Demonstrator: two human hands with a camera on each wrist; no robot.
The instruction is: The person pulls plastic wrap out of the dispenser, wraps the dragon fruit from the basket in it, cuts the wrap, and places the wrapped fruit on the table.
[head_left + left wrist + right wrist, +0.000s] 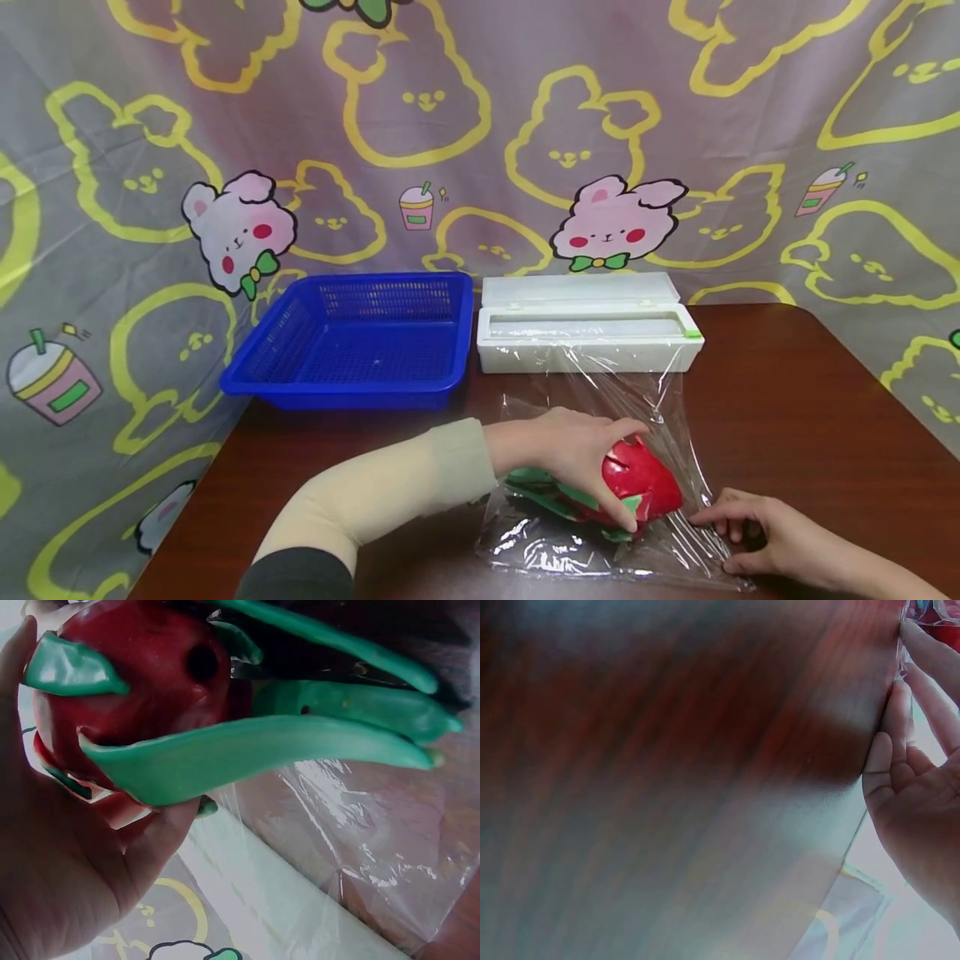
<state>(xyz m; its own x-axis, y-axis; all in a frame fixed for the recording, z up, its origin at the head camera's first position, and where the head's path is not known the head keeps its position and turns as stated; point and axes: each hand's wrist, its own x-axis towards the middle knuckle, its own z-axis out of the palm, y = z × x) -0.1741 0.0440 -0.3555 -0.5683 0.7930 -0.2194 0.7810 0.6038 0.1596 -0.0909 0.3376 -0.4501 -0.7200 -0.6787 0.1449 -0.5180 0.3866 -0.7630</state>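
Observation:
My left hand (581, 454) holds a red dragon fruit (637, 475) with long green scales, its fingers and thumb spread round the red body. In the left wrist view the dragon fruit (150, 712) fills the top, its green scales pointing right. Clear cling film (555, 550) lies under it, creased and shiny, running back to a white dispenser box (588, 357). My right hand (780, 533) is at the film's right edge, with bent fingers and thumb on the plastic. In the right wrist view, the right hand's fingertips (911, 634) meet the film at the upper right.
A blue plastic basket (345, 387) stands at the back left, beside the dispenser box with its raised lid (577, 289). The brown table (795, 400) extends to the right. A cartoon-printed cloth (480, 108) hangs behind and at the sides.

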